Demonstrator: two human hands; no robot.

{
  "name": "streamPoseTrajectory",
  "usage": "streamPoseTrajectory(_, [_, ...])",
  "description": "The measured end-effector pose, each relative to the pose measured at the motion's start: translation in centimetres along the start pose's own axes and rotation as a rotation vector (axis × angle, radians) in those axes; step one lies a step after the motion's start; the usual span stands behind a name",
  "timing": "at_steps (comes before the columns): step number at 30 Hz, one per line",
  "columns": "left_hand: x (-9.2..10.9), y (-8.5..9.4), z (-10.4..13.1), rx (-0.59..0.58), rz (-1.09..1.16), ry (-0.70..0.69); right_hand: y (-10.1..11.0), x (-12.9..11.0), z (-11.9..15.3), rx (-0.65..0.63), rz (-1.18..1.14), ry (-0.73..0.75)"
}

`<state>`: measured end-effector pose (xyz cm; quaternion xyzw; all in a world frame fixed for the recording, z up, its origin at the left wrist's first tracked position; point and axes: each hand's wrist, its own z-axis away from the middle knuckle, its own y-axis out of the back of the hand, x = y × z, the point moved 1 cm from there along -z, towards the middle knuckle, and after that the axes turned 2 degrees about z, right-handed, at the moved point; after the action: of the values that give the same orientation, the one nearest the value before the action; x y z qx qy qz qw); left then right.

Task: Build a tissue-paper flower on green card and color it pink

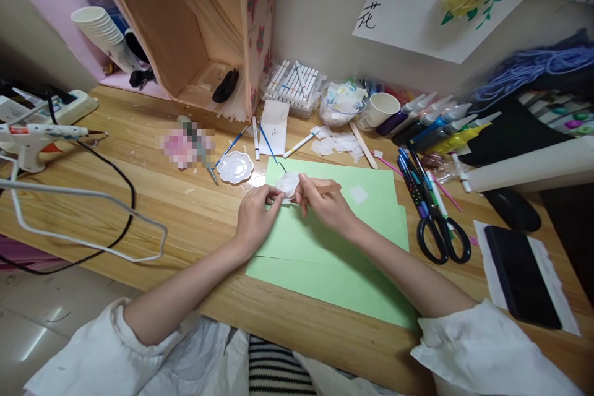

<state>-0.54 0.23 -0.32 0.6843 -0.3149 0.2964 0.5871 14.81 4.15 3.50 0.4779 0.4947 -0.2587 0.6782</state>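
Observation:
Over the upper part of the green paper sheets [325, 272], my left hand [257, 216] pinches the near left edge of a crumpled, thin white paper piece [288, 183] between thumb and fingers. From the other side my right hand [325, 204] is closed round a slim brown stick [331, 188], its lower end beside the white piece and hidden by the fingers. A small white paper square [359, 193] lies on the green paper to the right of my right hand.
Right of the green paper lie black-handled scissors [443, 241], pens and a black phone [522, 275]. Behind stand a marker box [292, 88], a paper cup [381, 110] and paint bottles. Paper scraps [341, 142] lie near. At left are a glue gun [32, 142] and its cable.

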Motion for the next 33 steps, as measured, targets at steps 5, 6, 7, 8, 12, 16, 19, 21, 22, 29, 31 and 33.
streamPoseTrajectory(5, [0.0,0.0,0.0,0.001,0.002,-0.005,0.0,0.3,0.5,-0.036,0.062,0.052])
streamPoseTrajectory(6, [0.0,0.0,0.0,0.002,0.003,-0.006,-0.1,0.3,0.4,-0.045,0.074,0.054])
streamPoseTrajectory(7, [0.0,0.0,0.0,0.003,0.005,-0.007,-0.2,0.4,0.3,-0.049,0.084,0.056])
streamPoseTrajectory(8, [0.0,0.0,0.0,0.004,0.006,-0.008,-0.3,0.4,0.2,-0.047,0.092,0.057])
streamPoseTrajectory(12, [0.0,0.0,0.0,0.005,0.004,-0.010,-0.5,0.5,-0.3,-0.014,0.045,0.020])
streamPoseTrajectory(16, [0.1,0.1,0.0,0.002,0.002,-0.006,-0.5,0.8,-1.1,0.004,-0.097,-0.088])
streamPoseTrajectory(19, [0.1,0.1,0.0,0.001,0.003,-0.006,-0.5,0.9,-1.7,0.009,-0.138,-0.157])
streamPoseTrajectory(21, [0.1,0.1,0.0,0.002,0.003,-0.004,-0.5,0.9,-2.0,-0.002,-0.142,-0.176])
streamPoseTrajectory(22, [0.1,0.1,0.0,0.002,0.005,-0.003,-0.5,0.8,-2.0,-0.005,-0.141,-0.171])
streamPoseTrajectory(29, [0.0,0.2,0.0,0.020,0.060,0.034,1.4,0.0,0.2,0.093,-0.110,-0.004])
streamPoseTrajectory(31, [0.0,0.3,0.0,0.021,0.101,0.062,2.8,0.3,1.0,0.172,0.010,0.045])
streamPoseTrajectory(33, [0.1,0.5,0.0,0.031,0.147,0.095,4.7,1.1,1.8,0.259,0.146,0.066])
